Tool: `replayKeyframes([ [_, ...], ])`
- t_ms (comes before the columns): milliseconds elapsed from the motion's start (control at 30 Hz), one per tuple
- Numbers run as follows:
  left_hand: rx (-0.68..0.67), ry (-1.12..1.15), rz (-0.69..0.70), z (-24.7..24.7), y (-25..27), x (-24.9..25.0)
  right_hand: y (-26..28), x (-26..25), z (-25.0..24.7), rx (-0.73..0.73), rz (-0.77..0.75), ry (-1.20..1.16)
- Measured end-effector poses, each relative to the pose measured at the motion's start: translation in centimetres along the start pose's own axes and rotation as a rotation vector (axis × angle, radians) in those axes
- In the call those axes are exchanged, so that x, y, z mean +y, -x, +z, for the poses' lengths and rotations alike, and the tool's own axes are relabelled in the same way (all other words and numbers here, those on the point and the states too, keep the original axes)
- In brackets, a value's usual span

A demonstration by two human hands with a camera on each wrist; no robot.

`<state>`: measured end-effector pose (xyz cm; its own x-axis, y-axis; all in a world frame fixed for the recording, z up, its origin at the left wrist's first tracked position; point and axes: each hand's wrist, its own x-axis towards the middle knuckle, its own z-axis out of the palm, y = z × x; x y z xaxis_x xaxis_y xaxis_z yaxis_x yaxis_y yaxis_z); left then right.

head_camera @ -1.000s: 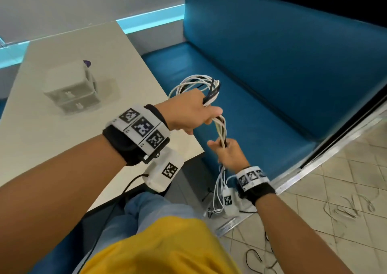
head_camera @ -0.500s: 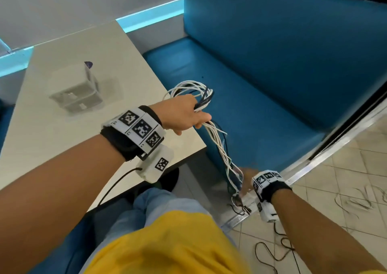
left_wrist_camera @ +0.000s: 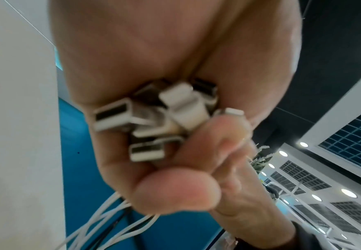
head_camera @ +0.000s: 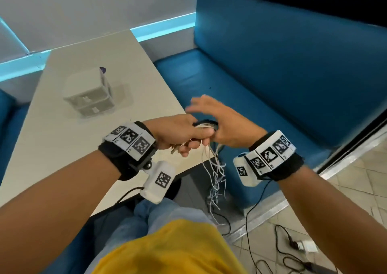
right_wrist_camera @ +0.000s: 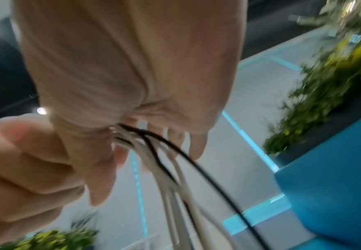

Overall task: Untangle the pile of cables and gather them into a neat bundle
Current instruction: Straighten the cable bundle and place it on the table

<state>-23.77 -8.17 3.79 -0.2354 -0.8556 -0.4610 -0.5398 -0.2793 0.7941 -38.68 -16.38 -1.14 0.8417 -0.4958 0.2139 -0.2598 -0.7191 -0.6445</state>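
Observation:
My left hand [head_camera: 184,135] grips a bunch of thin white cables with one black one [head_camera: 213,169] just past the table corner. Their loose ends dangle toward the floor. In the left wrist view its fingers [left_wrist_camera: 175,191] curl round several white USB plugs [left_wrist_camera: 164,118]. My right hand [head_camera: 226,127] is pressed against the left, fingers straight and blurred. The cables [right_wrist_camera: 175,177] run across its palm [right_wrist_camera: 132,67] near the finger bases. A short loop of cable [head_camera: 206,125] shows between the two hands.
A white table [head_camera: 62,148] with a small white drawer box [head_camera: 90,93] lies to the left. A blue bench [head_camera: 272,85] stands ahead and to the right. On the tiled floor lie a black cord and a white charger [head_camera: 303,246]. My knees are below.
The right hand has risen from low by the bench base up against the left hand. The tall cable loop above the left hand has shrunk to a short one.

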Motion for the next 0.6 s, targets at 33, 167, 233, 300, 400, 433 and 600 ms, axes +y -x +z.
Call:
replayKeyframes([
  [33,0.005,0.013,-0.027,-0.4,0.5,-0.3,-0.8,-0.7,0.3,-0.044,0.005,0.009],
  [167,0.085,0.023,-0.132,-3.0,3.1,-2.2,-2.8,-2.3,0.7,-0.196,0.085,-0.071],
  [233,0.137,-0.029,-0.143,-4.3,4.4,-3.4,-3.4,-3.2,0.7,-0.243,0.092,-0.1],
  [300,0.192,-0.089,-0.104,-5.1,5.5,-4.5,-4.2,-4.2,1.2,-0.255,0.116,-0.238],
  [400,0.255,-0.111,-0.047,-5.6,6.6,-5.7,-5.9,-6.1,3.1,-0.158,0.117,-0.529],
  [433,0.262,-0.075,-0.021,-5.7,6.9,-6.2,-6.6,-6.8,3.9,-0.123,0.108,-0.61],
  [600,0.386,0.131,0.111,-6.3,8.5,-9.0,-9.7,-10.2,7.2,-0.089,0.095,-0.868],
])
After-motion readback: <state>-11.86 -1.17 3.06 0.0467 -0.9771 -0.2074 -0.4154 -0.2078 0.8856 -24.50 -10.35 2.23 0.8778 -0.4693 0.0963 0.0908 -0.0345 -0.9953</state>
